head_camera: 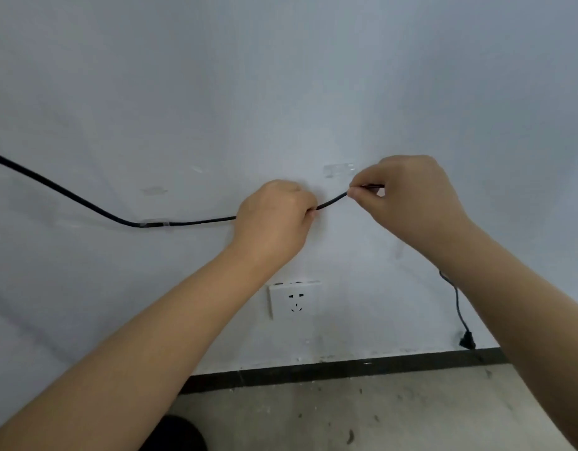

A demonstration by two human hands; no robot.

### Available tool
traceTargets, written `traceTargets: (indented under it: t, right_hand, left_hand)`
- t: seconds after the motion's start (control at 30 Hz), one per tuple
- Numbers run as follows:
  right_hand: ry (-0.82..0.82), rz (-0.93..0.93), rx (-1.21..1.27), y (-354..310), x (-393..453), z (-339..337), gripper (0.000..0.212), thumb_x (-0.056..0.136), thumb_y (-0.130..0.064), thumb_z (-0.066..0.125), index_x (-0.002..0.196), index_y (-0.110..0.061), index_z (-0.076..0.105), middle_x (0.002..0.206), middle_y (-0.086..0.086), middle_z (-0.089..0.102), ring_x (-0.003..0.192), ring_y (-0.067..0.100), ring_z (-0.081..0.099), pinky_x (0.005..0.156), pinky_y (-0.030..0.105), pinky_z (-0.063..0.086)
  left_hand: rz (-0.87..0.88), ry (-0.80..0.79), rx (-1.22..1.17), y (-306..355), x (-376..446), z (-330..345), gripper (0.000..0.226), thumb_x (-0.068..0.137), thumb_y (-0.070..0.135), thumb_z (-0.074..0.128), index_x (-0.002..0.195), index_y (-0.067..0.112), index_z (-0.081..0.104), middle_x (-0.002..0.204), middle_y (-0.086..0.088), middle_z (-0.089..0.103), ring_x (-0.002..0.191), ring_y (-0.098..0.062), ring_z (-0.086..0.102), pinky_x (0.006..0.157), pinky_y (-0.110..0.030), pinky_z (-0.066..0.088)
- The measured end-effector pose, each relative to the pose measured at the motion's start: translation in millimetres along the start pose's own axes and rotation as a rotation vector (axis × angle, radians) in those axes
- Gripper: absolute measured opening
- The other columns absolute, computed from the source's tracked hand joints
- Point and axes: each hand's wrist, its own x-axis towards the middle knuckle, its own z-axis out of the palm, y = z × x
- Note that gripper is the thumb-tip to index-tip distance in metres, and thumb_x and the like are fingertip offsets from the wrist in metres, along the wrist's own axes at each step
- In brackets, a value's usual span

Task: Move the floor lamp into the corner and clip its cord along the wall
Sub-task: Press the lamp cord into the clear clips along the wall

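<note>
A black lamp cord [85, 203] runs along the white wall from the upper left, dips, and passes through a clear clip [157, 223]. My left hand [274, 219] pinches the cord against the wall. My right hand [411, 196] grips the same cord a little further right and higher, just below another clear clip [338, 170] stuck on the wall. The rest of the cord hangs down behind my right forearm, and its black plug [467, 341] dangles near the baseboard. The lamp itself is out of view.
A white wall socket [296, 301] sits below my hands. Bare clear adhesive patches [154, 191] mark the wall on the left. A black baseboard [330, 369] meets a grey speckled concrete floor [379, 415]. A dark object [180, 434] lies at the bottom edge.
</note>
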Motion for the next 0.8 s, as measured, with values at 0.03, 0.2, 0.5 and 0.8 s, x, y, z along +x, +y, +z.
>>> traceTargets:
  t: [0.03,0.2,0.5,0.8]
  right_hand:
    - [0.006,-0.028,-0.036,0,5,-1,0.018,0.085,-0.017,0.055,0.087,-0.008,0.071,0.088,0.015,0.069,0.085,0.032,0.06,0.074,0.041,0.051]
    - [-0.042,-0.098,-0.142,2,19,-5,0.021,0.088,-0.02,0.049,0.094,-0.011,0.068,0.092,0.014,0.066,0.088,0.033,0.058,0.07,0.035,0.044]
    - [-0.038,-0.083,-0.099,5,33,-9,0.019,0.087,-0.022,0.052,0.092,-0.012,0.068,0.093,0.013,0.066,0.088,0.033,0.058,0.07,0.035,0.045]
    - [0.193,-0.074,0.22,31,25,-7,0.006,0.076,0.002,0.064,0.078,0.002,0.07,0.086,0.018,0.059,0.074,0.02,0.051,0.063,0.008,0.036]
  left_hand:
    - [-0.022,0.004,0.034,2,4,-1,0.016,0.088,0.015,0.052,0.089,0.007,0.066,0.09,-0.013,0.067,0.091,-0.031,0.057,0.068,-0.036,0.046]
    - [-0.098,0.034,0.051,8,18,-7,0.027,0.086,0.016,0.054,0.111,0.008,0.049,0.093,-0.013,0.071,0.085,-0.034,0.062,0.065,-0.037,0.048]
    - [0.046,0.133,0.056,21,24,-12,0.024,0.081,0.006,0.06,0.105,0.008,0.063,0.09,-0.015,0.071,0.085,-0.034,0.063,0.061,-0.039,0.052]
    - [0.133,0.099,0.2,26,26,-13,0.032,0.051,-0.012,0.075,0.08,0.001,0.07,0.068,-0.017,0.069,0.063,-0.031,0.067,0.04,-0.028,0.05]
